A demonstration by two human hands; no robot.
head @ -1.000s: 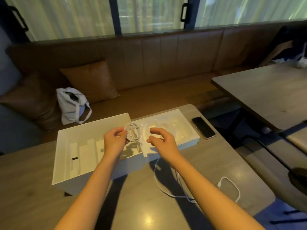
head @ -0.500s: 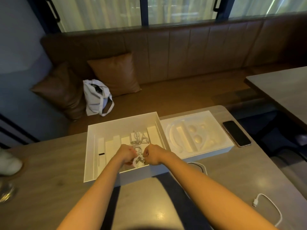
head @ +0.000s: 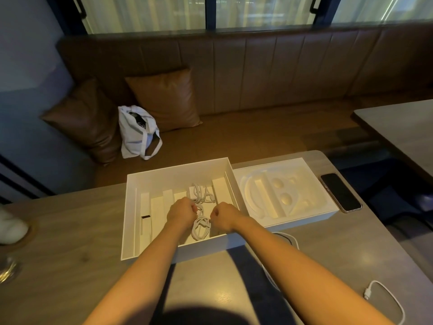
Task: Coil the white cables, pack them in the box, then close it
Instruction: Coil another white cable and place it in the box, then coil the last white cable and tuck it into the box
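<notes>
An open white box (head: 131, 207) sits on the table with paper dividers inside. A coiled white cable (head: 201, 228) lies in it near the front wall, between my left hand (head: 182, 213) and my right hand (head: 222, 215). Both hands are inside the box with fingers curled at the coil's edges. Another coiled white cable (head: 201, 193) rests farther back in the box. To the right of the box lies its moulded white tray part (head: 309, 208). A loose white cable (head: 386, 299) trails on the table at the right, partly hidden under my right forearm.
A dark phone (head: 341, 192) lies right of the tray near the table edge. A brown bench with cushions (head: 164, 99) and a white tote bag (head: 138, 132) runs behind the table. A second table (head: 403, 127) stands at the right. A glass object (head: 7, 266) sits at the left edge.
My hands carried the coiled cable from above the tray into the box and lowered it near the front wall. The view has swung to the left.
</notes>
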